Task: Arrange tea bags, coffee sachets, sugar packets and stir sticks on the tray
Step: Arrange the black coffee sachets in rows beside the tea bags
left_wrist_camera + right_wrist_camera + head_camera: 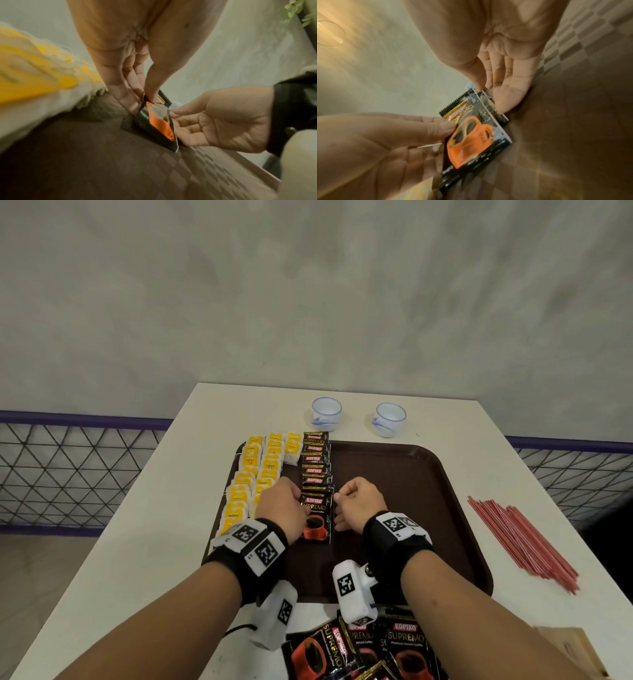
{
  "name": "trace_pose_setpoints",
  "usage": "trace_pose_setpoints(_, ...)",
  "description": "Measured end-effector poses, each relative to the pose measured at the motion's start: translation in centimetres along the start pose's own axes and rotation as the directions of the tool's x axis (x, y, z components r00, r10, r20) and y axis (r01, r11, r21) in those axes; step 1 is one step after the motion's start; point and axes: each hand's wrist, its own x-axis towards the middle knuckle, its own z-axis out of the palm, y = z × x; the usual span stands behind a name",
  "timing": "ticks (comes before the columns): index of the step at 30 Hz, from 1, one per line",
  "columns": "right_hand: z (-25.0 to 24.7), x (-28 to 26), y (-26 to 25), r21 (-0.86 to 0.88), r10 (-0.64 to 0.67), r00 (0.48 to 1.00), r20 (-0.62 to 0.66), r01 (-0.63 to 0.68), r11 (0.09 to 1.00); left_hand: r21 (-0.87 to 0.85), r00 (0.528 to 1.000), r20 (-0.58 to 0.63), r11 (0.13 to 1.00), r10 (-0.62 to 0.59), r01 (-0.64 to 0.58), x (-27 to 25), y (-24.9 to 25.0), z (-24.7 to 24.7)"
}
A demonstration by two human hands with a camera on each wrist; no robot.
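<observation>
head view shows both hands over the brown tray [428,491]. the left hand [282,503] pinches the nearest coffee sachet [317,515] at its left edge, thumb on top. the right hand [359,503] has relaxed fingers touching the sachet's right edge, gripping nothing. the sachet lies at the near end of a row of coffee sachets [315,460], beside yellow tea bags [253,474]. red stir sticks [524,542] lie on the table [154,542], right of the tray.

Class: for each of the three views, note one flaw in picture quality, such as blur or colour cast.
Head view: sharp at the tray, table edges bowed by the wide lens. Left wrist view: tea bags smeared out of focus. Right wrist view: warm yellow cast, coffee sachet print slightly blurred.
</observation>
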Motion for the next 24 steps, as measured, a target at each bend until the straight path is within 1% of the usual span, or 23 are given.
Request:
trace_pose_setpoints(3,0.0,-0.1,0.0,0.016,0.010,0.999,0.046,-0.011,1.000,0.046,1.000,-0.014,0.999,-0.021,0.021,0.5,0.3,0.2)
trace_pose_setpoints(7,-0.1,-0.5,-0.2,-0.026,0.015,0.996,0.089,-0.013,1.000,0.079,0.998,0.043,0.996,-0.051,0.048,1.1,0.1,0.4)
trace_pose_setpoints(12,-0.1,-0.8,-0.3,-0.115,-0.012,0.995,0.094,0.023,0.993,0.084,0.997,0.071,0.996,-0.018,0.012,1.5,0.3,0.7)
trace_pose_setpoints(14,-0.1,-0.9,-0.3,-0.124,-0.011,0.995,0.103,0.023,0.992,0.086,0.997,0.074,0.996,-0.010,0.004,1.7,0.2,0.9)
trace_pose_setpoints(18,-0.2,-0.9,-0.5,-0.154,-0.024,0.993,0.116,0.042,0.987,0.073,0.995,0.090,0.997,-0.034,0.028,2.1,0.0,0.9)
trace_pose_setpoints(24,-0.6,-0.9,-0.3,-0.185,-0.058,0.995,0.081,0.073,0.980,0.063,0.990,0.123,0.996,-0.073,0.065,2.0,-0.5,0.9)
